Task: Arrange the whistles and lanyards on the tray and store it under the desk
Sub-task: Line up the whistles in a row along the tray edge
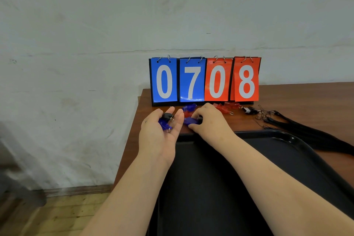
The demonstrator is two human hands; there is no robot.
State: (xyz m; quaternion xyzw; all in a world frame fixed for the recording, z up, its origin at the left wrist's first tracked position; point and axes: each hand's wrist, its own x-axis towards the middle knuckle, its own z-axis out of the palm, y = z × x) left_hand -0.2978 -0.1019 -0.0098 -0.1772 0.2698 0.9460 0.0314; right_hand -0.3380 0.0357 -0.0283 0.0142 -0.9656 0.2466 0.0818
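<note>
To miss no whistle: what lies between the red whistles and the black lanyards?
A black whistle lies on the desk between the red whistles and black lanyards; head view shows it.

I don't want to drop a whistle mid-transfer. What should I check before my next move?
1. The left hand carries the cupped whistles securely in its palm: ok.
2. The right hand pinches the blue whistle on the desk: ok.
3. The tray has open space: ok, no whistle seen on it.
4. All whistles gathered: not ok. The red whistles and the black whistle lie by the scoreboard.
5. The lanyards are on the tray: not ok, they lie beside it.
6. Space under the desk is free: cannot tell.
</note>
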